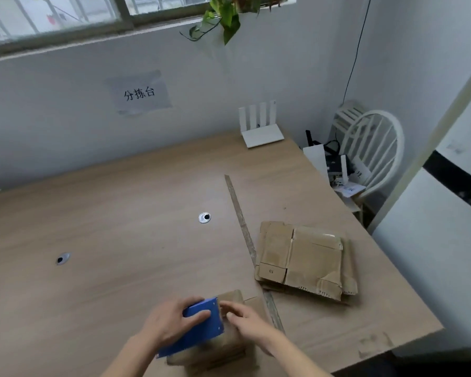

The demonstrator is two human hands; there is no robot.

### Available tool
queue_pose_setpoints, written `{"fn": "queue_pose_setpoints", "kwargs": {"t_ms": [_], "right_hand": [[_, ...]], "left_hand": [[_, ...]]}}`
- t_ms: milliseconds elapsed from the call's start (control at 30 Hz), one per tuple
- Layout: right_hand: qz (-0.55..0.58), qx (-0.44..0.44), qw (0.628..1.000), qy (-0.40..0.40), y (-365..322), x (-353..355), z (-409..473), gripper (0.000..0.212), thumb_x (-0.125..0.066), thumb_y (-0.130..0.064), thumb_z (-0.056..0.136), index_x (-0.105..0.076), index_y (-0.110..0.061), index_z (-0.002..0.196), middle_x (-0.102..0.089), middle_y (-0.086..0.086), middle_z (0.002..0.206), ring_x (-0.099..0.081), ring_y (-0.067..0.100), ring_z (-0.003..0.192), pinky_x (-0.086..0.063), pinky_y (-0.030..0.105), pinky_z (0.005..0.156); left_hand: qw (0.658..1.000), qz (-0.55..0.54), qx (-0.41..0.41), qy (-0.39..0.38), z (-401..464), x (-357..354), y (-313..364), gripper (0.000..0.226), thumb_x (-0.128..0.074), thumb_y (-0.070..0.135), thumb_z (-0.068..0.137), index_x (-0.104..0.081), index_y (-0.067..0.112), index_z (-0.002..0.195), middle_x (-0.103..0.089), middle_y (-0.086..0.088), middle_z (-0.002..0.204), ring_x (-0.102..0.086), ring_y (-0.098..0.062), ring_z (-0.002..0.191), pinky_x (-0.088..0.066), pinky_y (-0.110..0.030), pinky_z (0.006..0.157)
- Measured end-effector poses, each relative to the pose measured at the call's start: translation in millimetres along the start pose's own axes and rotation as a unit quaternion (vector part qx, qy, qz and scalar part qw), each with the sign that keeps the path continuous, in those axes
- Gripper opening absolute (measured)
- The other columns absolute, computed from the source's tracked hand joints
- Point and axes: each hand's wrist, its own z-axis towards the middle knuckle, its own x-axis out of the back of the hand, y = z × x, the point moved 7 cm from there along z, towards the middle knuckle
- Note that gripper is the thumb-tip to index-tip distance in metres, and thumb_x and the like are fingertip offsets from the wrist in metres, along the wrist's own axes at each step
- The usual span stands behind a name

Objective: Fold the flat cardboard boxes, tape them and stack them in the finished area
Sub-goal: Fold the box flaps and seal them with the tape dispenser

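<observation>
A small folded cardboard box (229,346) stands on the wooden table (120,227) near its front edge. My left hand (172,322) is shut on a blue tape dispenser (199,330) that rests on top of the box. My right hand (248,322) lies on the box's top right, fingers curled and pressing the flap beside the dispenser. A stack of flat cardboard boxes (305,259) lies to the right on the table, the top one creased, with "10" printed on a flap.
A strip of tape (245,232) runs across the table just left of the flat stack. Two cable grommets (204,217) (63,259) sit in the tabletop. A white router (260,129) stands at the back; a white chair (373,151) with clutter stands beyond the right edge.
</observation>
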Motion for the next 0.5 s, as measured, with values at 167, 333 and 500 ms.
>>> {"fn": "queue_pose_setpoints", "kwargs": {"t_ms": [167,333,500], "right_hand": [[0.0,-0.009,0.999,-0.039,0,-8,7,0.029,-0.045,-0.033,0.106,-0.062,-0.036,0.13,-0.063,-0.01,0.13,-0.055,0.011,0.124,-0.042,0.039,0.114],[0.029,-0.02,0.999,-0.037,-5,-5,0,0.031,-0.043,-0.035,0.108,-0.071,-0.029,0.12,-0.069,-0.015,0.098,-0.058,0.003,0.091,-0.043,0.021,0.084],[0.05,-0.061,0.996,-0.041,-15,-5,-10,0.035,-0.04,-0.046,0.106,-0.072,-0.033,0.109,-0.069,-0.017,0.098,-0.058,0.001,0.099,-0.041,0.021,0.09]], "left_hand": [[0.999,-0.014,0.021,-0.032,2,-1,-4,0.029,-0.048,0.079,0.085,-0.052,0.065,0.11,-0.063,0.032,0.112,-0.061,0.003,0.095,-0.047,-0.019,0.079],[0.999,-0.015,0.026,-0.038,-1,5,-1,0.033,-0.05,0.077,0.085,-0.053,0.062,0.114,-0.064,0.031,0.112,-0.061,0.004,0.097,-0.046,-0.015,0.08],[0.998,-0.034,0.018,-0.059,-3,5,-5,0.046,-0.048,0.08,0.083,-0.052,0.059,0.124,-0.064,0.028,0.115,-0.062,0.001,0.098,-0.049,-0.019,0.083]]}}
